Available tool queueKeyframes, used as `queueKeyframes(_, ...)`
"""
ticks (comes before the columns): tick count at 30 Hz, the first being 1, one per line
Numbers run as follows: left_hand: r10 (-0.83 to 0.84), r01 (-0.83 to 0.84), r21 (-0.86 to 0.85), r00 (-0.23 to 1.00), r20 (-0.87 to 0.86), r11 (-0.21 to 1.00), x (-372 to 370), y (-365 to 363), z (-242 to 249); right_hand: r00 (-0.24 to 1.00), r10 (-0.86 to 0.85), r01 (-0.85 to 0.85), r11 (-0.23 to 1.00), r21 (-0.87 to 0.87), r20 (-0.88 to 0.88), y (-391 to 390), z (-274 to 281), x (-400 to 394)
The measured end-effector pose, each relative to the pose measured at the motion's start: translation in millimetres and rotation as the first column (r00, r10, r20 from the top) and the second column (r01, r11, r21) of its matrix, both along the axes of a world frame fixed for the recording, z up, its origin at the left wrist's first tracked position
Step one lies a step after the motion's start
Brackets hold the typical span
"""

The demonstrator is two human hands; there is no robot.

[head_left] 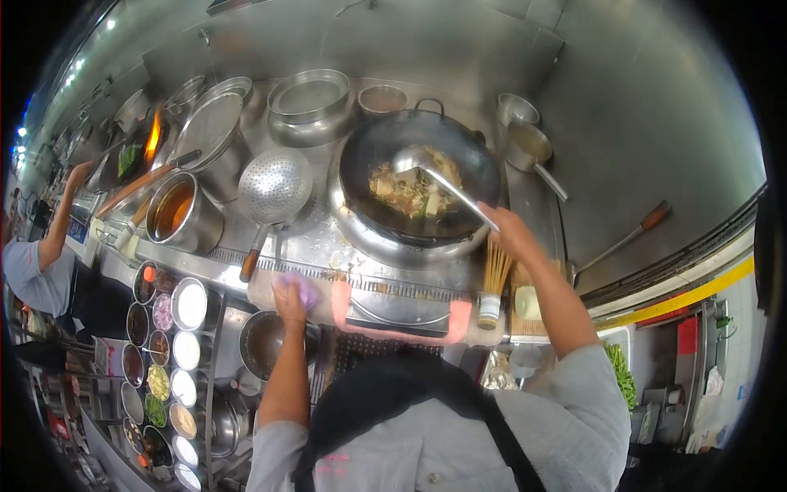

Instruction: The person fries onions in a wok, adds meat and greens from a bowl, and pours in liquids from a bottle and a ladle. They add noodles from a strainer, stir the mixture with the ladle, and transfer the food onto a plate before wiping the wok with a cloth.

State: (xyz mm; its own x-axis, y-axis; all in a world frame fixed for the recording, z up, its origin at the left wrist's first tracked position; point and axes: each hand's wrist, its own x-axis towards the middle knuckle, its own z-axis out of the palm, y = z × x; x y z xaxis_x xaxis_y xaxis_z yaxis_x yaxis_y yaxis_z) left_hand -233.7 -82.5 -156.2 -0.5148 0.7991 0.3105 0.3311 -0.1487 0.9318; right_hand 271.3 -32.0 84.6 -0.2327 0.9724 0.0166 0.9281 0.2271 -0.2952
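Observation:
My right hand (511,233) is closed around the handle of a metal ladle (456,190). The ladle's bowl rests among the food (430,201), a mix of pale pieces and bits of green, inside a black wok (373,146) on the stove. At the counter's front edge, my left hand (289,302) grips a purple cloth (305,289), left of the wok. A bamboo brush (495,275) stands just below my right hand. To the left of the wok lies a perforated skimmer (275,187) with a wooden handle.
A pot of reddish-brown liquid (173,209) stands left of the skimmer. Bowls of ingredients (158,382) line the lower left. Right of the wok sits a long-handled saucepan (527,144). At far left, a co-worker's arm (59,209) reaches toward another wok beside a flame (153,135).

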Motion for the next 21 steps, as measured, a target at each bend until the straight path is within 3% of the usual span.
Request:
queueKeyframes(3,-0.058,0.059,-0.038,0.998,0.023,0.998,4.6,-6.4,14.9,0.972,0.029,0.014,0.983,0.182,-0.233,-21.7,-11.9,26.4)
queueKeyframes(6,-0.104,0.105,-0.066,0.994,0.019,0.992,3.0,-7.8,18.5,0.940,-0.016,0.098,0.969,0.226,-0.342,-29.1,-23.6,32.0)
queueKeyframes(9,-0.100,0.104,-0.078,0.994,0.047,0.992,6.4,-9.4,27.4,0.697,-0.425,0.271,0.902,-0.336,-0.578,-45.4,1.7,10.2)
queueKeyframes(12,-0.119,0.121,-0.048,0.992,0.052,0.991,5.4,-8.5,27.2,0.524,-0.425,0.185,0.903,-0.389,-0.738,-47.0,-4.1,-3.0)
queueKeyframes(16,-0.092,0.093,-0.054,0.996,0.020,0.994,7.6,-9.9,28.4,0.477,-0.415,0.041,0.891,-0.453,-0.774,-43.0,2.7,-22.8)
queueKeyframes(17,-0.091,0.091,-0.066,0.996,0.011,0.994,7.7,-10.2,28.7,0.663,-0.432,0.109,0.864,-0.492,-0.611,-41.6,11.8,-23.7)
queueKeyframes(20,-0.055,0.055,-0.037,0.998,-0.007,0.998,1.5,-3.2,12.2,0.973,-0.148,0.162,0.985,0.066,-0.175,-36.4,-27.5,-23.2)
queueKeyframes(21,-0.037,0.037,-0.021,0.999,-0.008,0.999,3.2,-3.8,13.1,0.898,-0.203,0.217,0.976,-0.009,-0.391,-36.7,-23.7,-24.0)
